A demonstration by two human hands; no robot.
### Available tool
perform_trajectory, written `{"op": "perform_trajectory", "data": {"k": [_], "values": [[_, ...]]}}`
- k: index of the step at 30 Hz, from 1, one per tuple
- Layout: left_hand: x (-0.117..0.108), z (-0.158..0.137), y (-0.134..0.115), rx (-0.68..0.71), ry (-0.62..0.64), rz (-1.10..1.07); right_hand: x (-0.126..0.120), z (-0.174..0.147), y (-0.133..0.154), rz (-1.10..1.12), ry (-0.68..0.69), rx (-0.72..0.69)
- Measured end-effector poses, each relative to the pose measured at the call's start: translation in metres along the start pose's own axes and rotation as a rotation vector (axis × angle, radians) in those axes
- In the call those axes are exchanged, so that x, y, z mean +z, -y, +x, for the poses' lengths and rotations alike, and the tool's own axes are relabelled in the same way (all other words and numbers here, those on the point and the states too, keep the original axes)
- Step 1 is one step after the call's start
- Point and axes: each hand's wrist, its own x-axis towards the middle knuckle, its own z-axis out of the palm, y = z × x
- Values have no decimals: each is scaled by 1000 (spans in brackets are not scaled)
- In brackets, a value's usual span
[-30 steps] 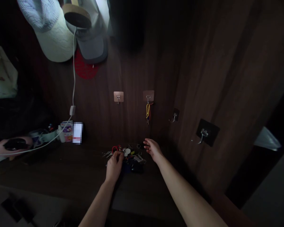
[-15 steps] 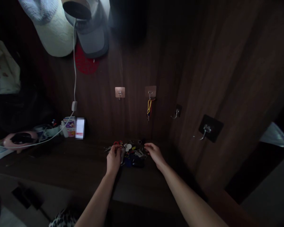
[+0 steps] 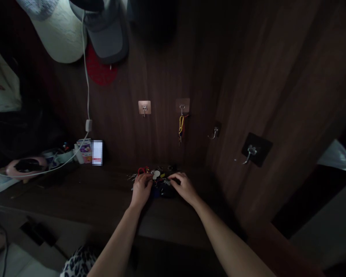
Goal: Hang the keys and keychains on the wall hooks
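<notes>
A jumbled pile of keys, key rings and tags lies on the dark wooden shelf. A pale round tag, a red loop and a black fob stand out in it. My left hand rests at the pile's left side, fingers bent and closed; what they hold is hidden. My right hand reaches in from the right, thumb and forefinger pinched at some silver keys. A blue tag lies between the hands.
Metal hooks are stuck to the back wall; one holds a yellow cord with keys. A larger hook is on the right panel. Caps hang upper left. A lit phone stands by small boxes and a white cable.
My right hand has moved left onto the silver keys, its fingers coming together. My left hand has shifted slightly right over the pile. The view has tilted down a little.
</notes>
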Motion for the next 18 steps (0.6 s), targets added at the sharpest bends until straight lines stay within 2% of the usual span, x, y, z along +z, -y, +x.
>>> {"op": "perform_trajectory", "data": {"k": [3,6,9,12,18], "values": [[4,-1,1,-15,22,102,2,-5,12,-82,121,-102],[6,-4,-2,-55,110,222,8,-9,20,-191,256,-184],[5,-7,-8,-33,199,280,12,-11,20,-281,336,-203],[2,-8,-12,28,239,220,11,-9,17,-319,320,-168],[-6,-8,-23,124,249,67,-3,-3,5,-393,142,-53]]}}
